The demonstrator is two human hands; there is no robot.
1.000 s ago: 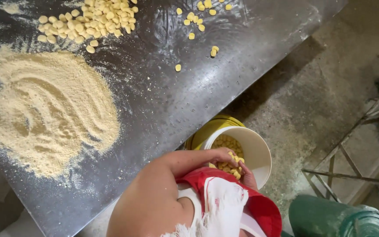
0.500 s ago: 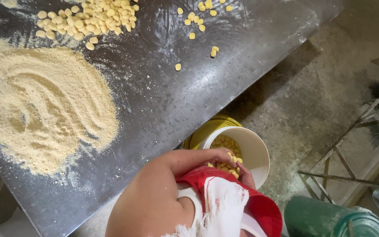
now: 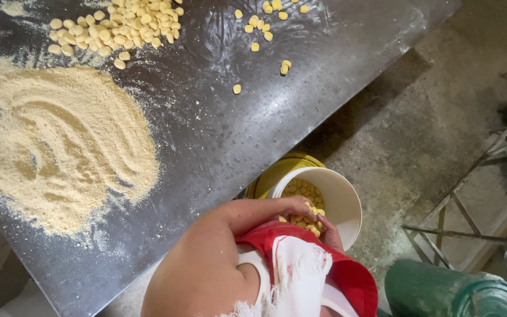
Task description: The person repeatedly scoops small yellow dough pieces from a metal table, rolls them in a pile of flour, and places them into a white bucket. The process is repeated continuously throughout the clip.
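Scooping step: left hand (image 3: 300, 206) curls its fingers around yellow pieces (image 3: 301, 191) inside 1 white bucket (image 3: 341, 199) (below the table (image 3: 300, 111)). Right hand (image 3: 331, 233): grip hidden. Lifting calls for cupped fingers.

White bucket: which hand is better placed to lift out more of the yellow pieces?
Left, probably. The left hand reaches into the white bucket, with its fingers on the yellow pieces. The right hand is mostly hidden under the red cloth, only fingertips showing.
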